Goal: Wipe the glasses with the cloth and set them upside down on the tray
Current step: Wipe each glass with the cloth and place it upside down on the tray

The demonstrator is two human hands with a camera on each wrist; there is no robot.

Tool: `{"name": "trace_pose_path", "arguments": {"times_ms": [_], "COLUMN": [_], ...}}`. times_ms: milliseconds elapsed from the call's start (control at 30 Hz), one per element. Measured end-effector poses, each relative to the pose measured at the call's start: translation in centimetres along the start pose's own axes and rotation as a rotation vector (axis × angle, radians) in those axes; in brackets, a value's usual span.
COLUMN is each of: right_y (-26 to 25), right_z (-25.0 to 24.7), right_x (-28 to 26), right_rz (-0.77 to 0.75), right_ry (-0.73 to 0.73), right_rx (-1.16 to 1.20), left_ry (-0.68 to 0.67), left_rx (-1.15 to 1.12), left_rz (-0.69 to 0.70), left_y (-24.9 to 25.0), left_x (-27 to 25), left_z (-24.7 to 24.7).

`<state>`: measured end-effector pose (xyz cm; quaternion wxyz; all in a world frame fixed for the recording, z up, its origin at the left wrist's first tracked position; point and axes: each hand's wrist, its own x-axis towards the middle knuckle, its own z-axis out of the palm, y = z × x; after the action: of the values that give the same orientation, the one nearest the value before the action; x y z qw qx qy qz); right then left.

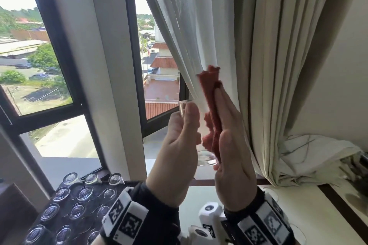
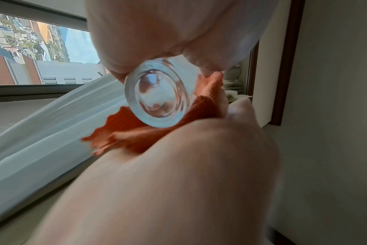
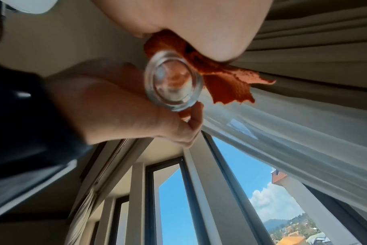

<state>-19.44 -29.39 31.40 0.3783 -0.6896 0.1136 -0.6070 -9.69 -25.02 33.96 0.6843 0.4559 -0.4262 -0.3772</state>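
A clear glass [image 1: 206, 158] is held up in front of the window, its thick base toward me. My left hand [image 1: 184, 125] grips its side, thumb near the rim. My right hand [image 1: 229, 125] lays straight fingers along the other side and presses a red cloth [image 1: 211, 89] against the glass; the thumb seems to pin the cloth. The wrist views show the glass base [image 2: 157, 97] [image 3: 174, 84] between both hands, with the cloth [image 2: 132, 132] [image 3: 226, 82] bunched beside it. A dark tray [image 1: 97, 200] at lower left carries several upside-down glasses [image 1: 84, 193].
A sheer white curtain [image 1: 189, 45] and a heavier beige curtain [image 1: 278, 65] hang just behind the hands. The window frame [image 1: 131, 45] stands left of them. A pale tabletop [image 1: 310, 215] runs along the lower right, with bundled curtain fabric [image 1: 318, 157] on it.
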Motion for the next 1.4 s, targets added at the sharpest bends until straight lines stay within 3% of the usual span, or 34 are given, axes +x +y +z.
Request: {"name": "trace_pose_path", "arguments": {"times_ms": [100,200,267,367,500,600,667,800,933,1033,1167,1300,1400], "right_y": [-0.5,0.2,0.9,0.4,-0.6,-0.5,0.2,1.1,0.5,-0.5,0.1,2.2,2.1], "right_z": [0.2,0.6,0.5,0.0,-0.6,-0.9,-0.5,0.4,-0.5,-0.3,0.5,0.4,0.0], "right_x": [-1.0,-3.0,-3.7,-2.6,0.5,0.1,-1.5,-3.2,-0.3,1.4,-0.1,-1.8,-0.9], "right_rz": [-0.064,-0.130,-0.080,0.138,0.011,-0.126,-0.136,-0.025,0.156,0.008,-0.207,-0.099,0.020], "right_ry": [-0.105,-0.184,-0.168,-0.058,0.010,-0.065,-0.097,-0.044,-0.002,-0.002,-0.155,-0.127,-0.053], "right_rx": [-0.089,-0.016,0.020,0.103,0.029,-0.008,-0.052,-0.008,0.128,0.026,-0.168,0.053,0.078], "left_ry": [0.083,0.129,0.130,0.035,-0.127,-0.021,0.042,0.084,-0.028,0.018,0.098,0.090,0.026], "left_rx": [-0.040,-0.114,-0.072,0.029,-0.001,0.024,0.037,0.062,0.105,0.095,-0.038,-0.014,0.040], "left_rz": [-0.005,-0.007,-0.025,-0.046,-0.046,-0.035,-0.021,0.046,0.100,0.112,0.086,0.098,0.093], "left_y": [0.9,1.7,1.8,1.3,0.1,0.3,0.3,0.2,0.0,-0.1,0.7,0.8,0.2], "left_x": [1.0,1.8,1.8,1.1,-0.7,-0.6,0.0,0.8,0.2,0.5,1.6,1.9,1.2], "left_z": [-0.5,-1.1,-0.8,-0.2,1.0,0.8,0.2,-0.5,0.5,0.9,0.0,-0.6,-0.2]}}
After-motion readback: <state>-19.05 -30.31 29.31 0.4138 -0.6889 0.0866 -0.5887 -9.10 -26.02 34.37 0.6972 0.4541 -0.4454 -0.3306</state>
